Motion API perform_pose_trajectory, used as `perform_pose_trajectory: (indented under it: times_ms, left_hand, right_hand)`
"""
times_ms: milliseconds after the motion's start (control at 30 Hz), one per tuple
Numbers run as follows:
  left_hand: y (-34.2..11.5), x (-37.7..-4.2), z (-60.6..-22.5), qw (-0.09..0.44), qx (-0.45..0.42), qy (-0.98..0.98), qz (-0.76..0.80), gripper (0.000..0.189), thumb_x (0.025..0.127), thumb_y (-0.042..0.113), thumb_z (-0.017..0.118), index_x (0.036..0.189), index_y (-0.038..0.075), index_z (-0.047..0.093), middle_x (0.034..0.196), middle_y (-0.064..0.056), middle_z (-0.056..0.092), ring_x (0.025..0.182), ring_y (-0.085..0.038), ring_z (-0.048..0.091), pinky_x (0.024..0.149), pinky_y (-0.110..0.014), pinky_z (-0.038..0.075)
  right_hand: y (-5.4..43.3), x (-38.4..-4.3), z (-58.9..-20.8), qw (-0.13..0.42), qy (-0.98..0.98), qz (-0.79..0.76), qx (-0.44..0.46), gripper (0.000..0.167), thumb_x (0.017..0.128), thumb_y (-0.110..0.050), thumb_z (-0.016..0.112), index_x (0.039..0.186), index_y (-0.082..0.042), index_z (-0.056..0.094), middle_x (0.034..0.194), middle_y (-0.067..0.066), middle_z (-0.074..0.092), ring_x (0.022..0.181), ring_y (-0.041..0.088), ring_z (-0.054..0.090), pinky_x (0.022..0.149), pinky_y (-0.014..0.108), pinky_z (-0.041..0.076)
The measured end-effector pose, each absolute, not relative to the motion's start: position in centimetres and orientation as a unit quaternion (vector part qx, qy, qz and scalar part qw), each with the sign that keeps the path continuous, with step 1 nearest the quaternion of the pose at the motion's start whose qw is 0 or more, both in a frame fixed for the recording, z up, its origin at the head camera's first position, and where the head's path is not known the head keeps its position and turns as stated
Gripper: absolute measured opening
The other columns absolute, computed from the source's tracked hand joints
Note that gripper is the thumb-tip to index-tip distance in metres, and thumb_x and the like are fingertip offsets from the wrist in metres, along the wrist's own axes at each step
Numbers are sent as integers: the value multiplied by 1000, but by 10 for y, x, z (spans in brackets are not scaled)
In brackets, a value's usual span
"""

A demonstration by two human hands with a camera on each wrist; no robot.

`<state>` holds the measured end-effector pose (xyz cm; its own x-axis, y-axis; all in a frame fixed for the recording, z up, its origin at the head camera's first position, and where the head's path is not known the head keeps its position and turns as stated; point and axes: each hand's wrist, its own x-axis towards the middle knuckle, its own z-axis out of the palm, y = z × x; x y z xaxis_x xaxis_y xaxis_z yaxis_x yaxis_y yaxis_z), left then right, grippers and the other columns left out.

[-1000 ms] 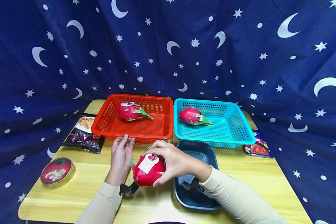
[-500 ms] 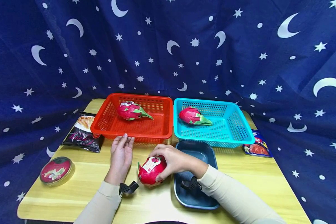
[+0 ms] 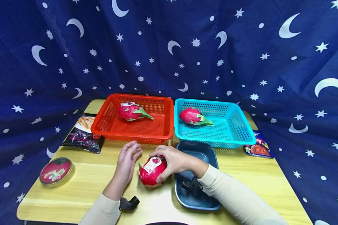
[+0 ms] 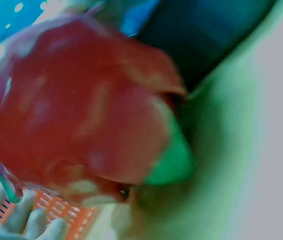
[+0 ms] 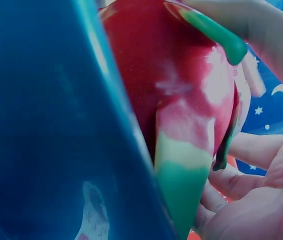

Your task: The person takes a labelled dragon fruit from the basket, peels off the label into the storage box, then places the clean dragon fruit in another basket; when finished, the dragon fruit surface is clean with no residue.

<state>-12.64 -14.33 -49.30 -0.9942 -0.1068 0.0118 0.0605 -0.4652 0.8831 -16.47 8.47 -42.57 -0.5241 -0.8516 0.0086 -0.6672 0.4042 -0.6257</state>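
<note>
A red dragon fruit (image 3: 151, 173) with a white label stands low over the wooden table, left of a dark blue tray. My right hand (image 3: 170, 161) grips it from the right, thumb at the front and fingers over the top. In the left wrist view the dragon fruit (image 4: 81, 110) fills much of the picture, blurred. My left hand (image 3: 127, 161) is to its left, palm turned toward it, fingers loosely bent and holding nothing. Behind the hands, one dragon fruit (image 3: 133, 112) lies in a red basket (image 3: 169, 134) and another dragon fruit (image 3: 192, 116) in a turquoise basket (image 3: 214, 142).
The dark blue tray (image 3: 195, 204) sits beneath my right forearm. A black food packet (image 3: 83, 134) and a round tin (image 3: 57, 172) are on the left. A blue packet (image 3: 259, 147) lies by the turquoise basket's right end. A star-patterned cloth (image 3: 169, 47) hangs behind.
The right hand lowered the dragon fruit toward the table, slightly rightward, then stayed still with it. My left hand has drawn back from the red basket's front edge and shifted right, closer to the fruit.
</note>
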Motion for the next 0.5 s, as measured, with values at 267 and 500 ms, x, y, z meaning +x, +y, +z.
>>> perform_pose_trajectory:
  times_ms: [267, 500]
  left_hand:
    - [-145, -97, -498, -26, -147, -710, -689, 64, 95, 14, 77, 151, 6, 48, 146, -17, 51, 133, -38, 49, 106, -38, 47]
    - [-151, -105, -496, -63, -107, -778, -616, 100, 68, 28, 102, 152, 17, 49, 142, -8, 56, 122, -27, 58, 100, -46, 50]
  right_hand:
    - [82, -162, -430, 125, 834, -311, -438, 78, 73, -37, 95, 137, -3, 66, 128, 6, 65, 115, 16, 58, 94, 28, 51]
    - [75, -161, -431, 82, 851, -329, -401, 76, 76, -40, 93, 136, -3, 66, 127, 6, 66, 114, 17, 60, 93, 31, 51]
